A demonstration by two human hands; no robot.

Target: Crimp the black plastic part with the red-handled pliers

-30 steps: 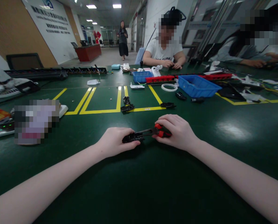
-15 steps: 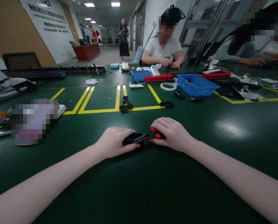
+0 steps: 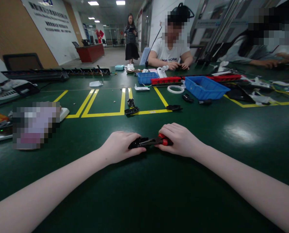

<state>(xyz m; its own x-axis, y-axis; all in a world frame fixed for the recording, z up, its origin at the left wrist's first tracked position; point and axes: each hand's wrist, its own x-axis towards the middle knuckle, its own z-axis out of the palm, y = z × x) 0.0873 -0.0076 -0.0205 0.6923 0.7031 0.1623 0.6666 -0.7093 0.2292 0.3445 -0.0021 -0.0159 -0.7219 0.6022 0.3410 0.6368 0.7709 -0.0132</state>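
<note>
Near the middle of the green table (image 3: 144, 194), my left hand (image 3: 120, 146) is closed around a small black part (image 3: 136, 142). My right hand (image 3: 179, 139) grips the red handles of a pair of pliers (image 3: 156, 141). The long jaws of the pliers point left and lie against the black part; whether they clamp it is too small to tell. Beyond my hands, a cluster of black parts (image 3: 132, 108) rests on the yellow tape, with another black piece (image 3: 174, 108) to its right.
A large blue bin (image 3: 205, 88), a smaller blue bin (image 3: 147, 78), a white ring (image 3: 175, 89) and a red strip (image 3: 166, 80) lie farther back. At the left is a blurred-out object (image 3: 36, 126). A person sits opposite, another stands behind, and others sit at the right.
The pliers' jaws have tilted slightly and lie flatter against the black part. Both hands keep their holds. The standing person in the background appears nearer.
</note>
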